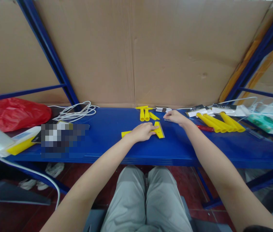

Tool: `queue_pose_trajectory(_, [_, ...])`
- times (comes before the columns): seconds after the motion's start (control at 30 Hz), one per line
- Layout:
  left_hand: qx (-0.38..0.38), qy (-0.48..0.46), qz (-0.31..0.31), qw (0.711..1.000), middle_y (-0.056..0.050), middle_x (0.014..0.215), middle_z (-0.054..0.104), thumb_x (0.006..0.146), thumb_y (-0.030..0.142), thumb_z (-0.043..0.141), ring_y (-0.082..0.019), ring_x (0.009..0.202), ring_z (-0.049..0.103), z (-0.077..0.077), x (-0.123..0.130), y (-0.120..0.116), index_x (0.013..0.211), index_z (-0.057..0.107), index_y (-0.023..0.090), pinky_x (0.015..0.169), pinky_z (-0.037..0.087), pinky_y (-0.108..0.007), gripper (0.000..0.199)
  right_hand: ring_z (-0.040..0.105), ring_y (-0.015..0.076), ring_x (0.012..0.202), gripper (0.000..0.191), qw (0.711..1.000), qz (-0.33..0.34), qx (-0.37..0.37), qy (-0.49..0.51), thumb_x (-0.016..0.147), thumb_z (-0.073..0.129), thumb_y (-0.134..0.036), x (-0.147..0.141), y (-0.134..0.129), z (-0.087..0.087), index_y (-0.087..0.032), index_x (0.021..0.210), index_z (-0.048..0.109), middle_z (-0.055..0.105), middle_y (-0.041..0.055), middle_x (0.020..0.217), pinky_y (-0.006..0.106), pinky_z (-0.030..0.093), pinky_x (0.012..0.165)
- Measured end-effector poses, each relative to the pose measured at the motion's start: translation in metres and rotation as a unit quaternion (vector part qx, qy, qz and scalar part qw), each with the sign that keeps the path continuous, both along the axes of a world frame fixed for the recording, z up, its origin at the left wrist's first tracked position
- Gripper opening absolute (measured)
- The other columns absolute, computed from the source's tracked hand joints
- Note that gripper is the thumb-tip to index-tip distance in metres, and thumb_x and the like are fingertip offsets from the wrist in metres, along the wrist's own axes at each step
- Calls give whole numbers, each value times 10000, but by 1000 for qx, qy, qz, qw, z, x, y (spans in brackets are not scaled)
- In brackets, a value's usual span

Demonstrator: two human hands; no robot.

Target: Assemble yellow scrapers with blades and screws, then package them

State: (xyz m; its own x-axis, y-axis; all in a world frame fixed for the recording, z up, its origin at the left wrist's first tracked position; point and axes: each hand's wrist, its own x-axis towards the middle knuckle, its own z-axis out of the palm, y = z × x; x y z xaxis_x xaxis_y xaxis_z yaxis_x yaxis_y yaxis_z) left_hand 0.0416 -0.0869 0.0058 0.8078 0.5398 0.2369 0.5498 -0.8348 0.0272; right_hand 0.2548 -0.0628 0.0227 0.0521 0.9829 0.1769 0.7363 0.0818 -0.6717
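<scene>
My left hand (143,131) is closed round a yellow scraper (160,130), whose metal-edged head points right and whose handle end sticks out to the left of the hand. To the right, my right hand (175,117) has its fingers pressed together just above the blue table (175,145), on a small thin item that is too small to name. Behind my left hand lie yellow scraper parts (144,114) with round handles toward me. A small stack of flat black and white pieces (163,110) is behind my right hand.
Several yellow handles (217,124), a red tool (205,128) and white-and-black packets (197,110) lie right. On the left are a red bag (13,112), coiled white cable (80,111) and another yellow handle (21,146). Cardboard (131,54) stands behind the table between blue posts.
</scene>
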Motion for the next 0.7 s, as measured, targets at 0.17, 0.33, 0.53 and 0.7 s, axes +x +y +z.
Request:
queue_pose_trajectory(0.17, [7,7,2,1000,-81,978,617,885,276,451,-207,944,589,2,1,-3,1237,551,204,817,442,-295,373,575,132,706,80,996,85,-30,10,704,572,-140,-19,-8,-3,-143,670,644,670,21,730,236,433,711])
queue_pose_trajectory(0.33, [11,10,5,1000,-78,967,616,881,275,460,-210,932,596,2,1,-4,1231,556,205,800,450,-299,369,581,130,729,71,994,107,-24,18,701,568,-120,-23,-7,-8,-149,680,630,671,22,777,237,433,723])
queue_pose_trajectory(0.53, [15,10,-1,1000,-77,967,617,886,278,451,-213,939,596,2,1,-3,1219,563,202,813,448,-305,359,583,138,775,85,991,126,-28,-21,707,565,-100,-28,-14,-2,-150,672,624,668,23,798,238,425,756])
queue_pose_trajectory(0.7, [11,10,-5,1000,-78,971,618,887,269,453,-211,947,595,2,1,-4,1215,561,203,824,445,-307,352,584,145,776,112,989,136,-37,-50,710,543,-73,-29,-16,0,-152,689,619,662,29,811,243,435,738])
